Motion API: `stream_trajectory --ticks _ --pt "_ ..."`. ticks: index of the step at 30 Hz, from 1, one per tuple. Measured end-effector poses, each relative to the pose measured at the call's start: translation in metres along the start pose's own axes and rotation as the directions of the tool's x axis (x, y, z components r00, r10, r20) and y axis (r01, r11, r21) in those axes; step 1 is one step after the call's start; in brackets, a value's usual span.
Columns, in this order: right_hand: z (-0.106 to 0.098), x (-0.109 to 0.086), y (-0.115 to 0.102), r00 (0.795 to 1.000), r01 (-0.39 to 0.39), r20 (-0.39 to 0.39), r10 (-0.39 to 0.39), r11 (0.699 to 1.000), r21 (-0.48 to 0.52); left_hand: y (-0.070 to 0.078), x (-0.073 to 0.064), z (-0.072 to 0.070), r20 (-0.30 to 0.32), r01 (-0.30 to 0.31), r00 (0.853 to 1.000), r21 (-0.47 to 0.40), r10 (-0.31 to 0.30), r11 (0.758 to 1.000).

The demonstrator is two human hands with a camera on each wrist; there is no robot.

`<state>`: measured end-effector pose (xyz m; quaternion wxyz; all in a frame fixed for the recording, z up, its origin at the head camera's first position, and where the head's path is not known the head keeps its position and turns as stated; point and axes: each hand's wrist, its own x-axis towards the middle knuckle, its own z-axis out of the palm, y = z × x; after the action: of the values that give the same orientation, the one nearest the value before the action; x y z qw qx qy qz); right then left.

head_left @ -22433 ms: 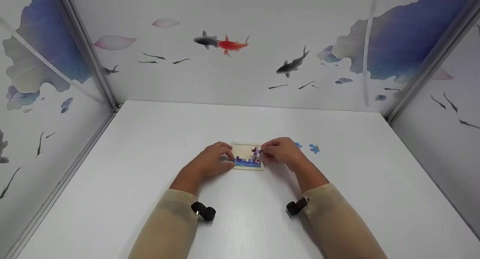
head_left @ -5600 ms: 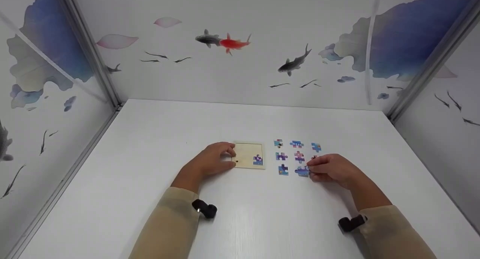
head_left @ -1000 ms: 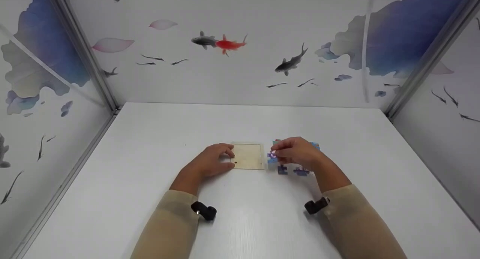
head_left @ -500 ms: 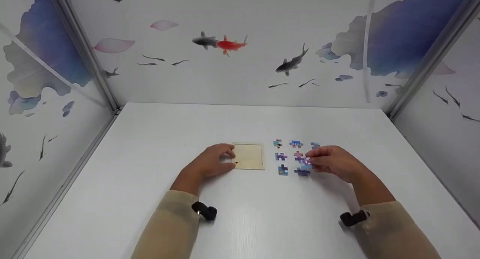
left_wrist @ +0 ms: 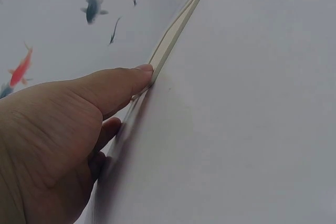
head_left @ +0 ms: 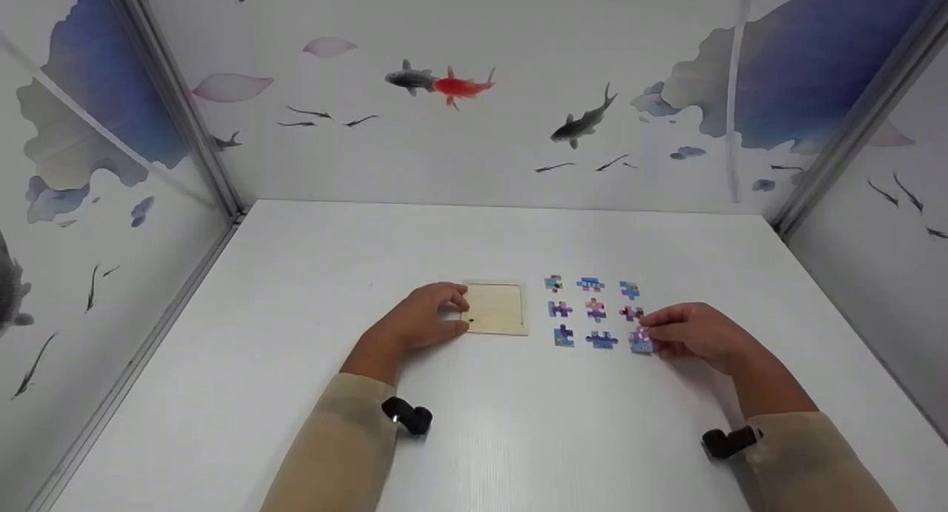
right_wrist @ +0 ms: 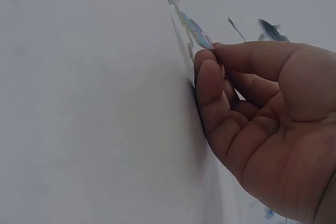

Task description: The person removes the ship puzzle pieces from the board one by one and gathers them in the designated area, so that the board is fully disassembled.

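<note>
The left hand [head_left: 424, 316] holds the left edge of a shallow square wooden puzzle tray [head_left: 495, 309], thumb near the front corner and fingers at the back. Bare wood shows inside the tray. In the left wrist view the thumb presses the tray's rim [left_wrist: 170, 40]. To the right, the right hand [head_left: 700, 338] pinches a purple-and-blue jigsaw piece [head_left: 641, 341] between thumb and fingers, low at the table's surface. From the right wrist view this piece [right_wrist: 195, 31] looks tilted. Other jigsaw pieces lie apart in rows, among them a pink one [head_left: 595, 309] and a blue one [head_left: 601, 340].
A white table [head_left: 474, 423] carries everything. White panels printed with fish [head_left: 463, 87] and leaves stand behind and at both sides, joined by metal posts [head_left: 178, 97]. Each wrist wears a small black camera [head_left: 407, 416].
Earlier, pieces sat inside the tray; now they lie to its right. Over the last second the right hand has carried the purple-and-blue jigsaw piece rightward to the rows' front right. The left hand stays put.
</note>
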<state>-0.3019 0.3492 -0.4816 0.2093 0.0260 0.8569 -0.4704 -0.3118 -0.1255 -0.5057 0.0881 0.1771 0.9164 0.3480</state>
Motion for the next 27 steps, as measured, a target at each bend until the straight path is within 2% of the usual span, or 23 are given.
stream_trajectory --ticks 5,18,23,27 --pt "0.001 0.000 0.001 0.999 -0.014 -0.030 0.013 0.999 -0.037 0.000 0.001 0.000 -0.001 -0.005 1.000 0.000 0.005 1.000" --pt "-0.001 0.002 0.004 0.999 -0.018 -0.038 0.018 1.000 -0.010 0.002 0.001 0.000 -0.003 -0.007 1.000 -0.001 0.007 1.000" --pt "0.001 0.001 -0.001 0.998 -0.005 -0.067 0.000 0.997 -0.079 0.002 0.001 0.001 -0.002 -0.009 1.000 0.004 0.009 1.000" --pt "0.009 0.000 -0.013 0.996 0.005 -0.088 -0.017 0.991 -0.134 0.000 0.002 0.001 0.000 -0.002 1.000 0.016 0.002 1.000"
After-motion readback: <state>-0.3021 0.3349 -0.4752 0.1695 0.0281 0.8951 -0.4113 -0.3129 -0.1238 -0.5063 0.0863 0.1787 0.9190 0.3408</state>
